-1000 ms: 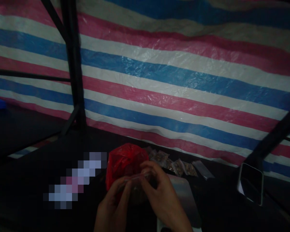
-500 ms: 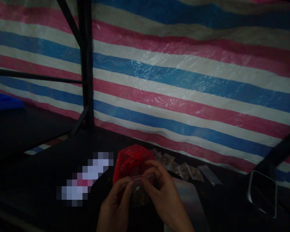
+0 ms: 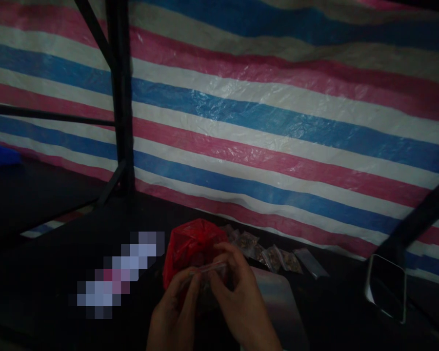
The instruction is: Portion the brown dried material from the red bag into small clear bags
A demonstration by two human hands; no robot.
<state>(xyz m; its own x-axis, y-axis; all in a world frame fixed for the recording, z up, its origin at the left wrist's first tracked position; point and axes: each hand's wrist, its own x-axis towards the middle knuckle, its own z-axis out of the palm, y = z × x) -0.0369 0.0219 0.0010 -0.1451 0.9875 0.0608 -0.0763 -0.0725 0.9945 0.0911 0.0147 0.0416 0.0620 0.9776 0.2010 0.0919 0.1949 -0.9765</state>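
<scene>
Between both hands is a small clear zip-lock bag, held by its top edge; its lower part is dark and hard to make out. My left hand pinches the bag's left top corner with thumb and fingers. At the other end of that edge, my right hand has thumb and fingers closed on the plastic. Just behind the hands sits a crumpled red plastic bag, partly covered by them. Several small clear bags with brownish contents lie in a row behind my right hand. A flat, clear bag ends the row.
A pale flat sheet or tray lies right of my right hand. A phone-like object with a light rim stands farther right. A blurred-out item lies left on the dark table. Black posts and striped sheeting stand behind.
The whole view has shifted slightly, so the surroundings sit farther left. My right hand has moved a little left with it; both hands still grip the bag's top edge.
</scene>
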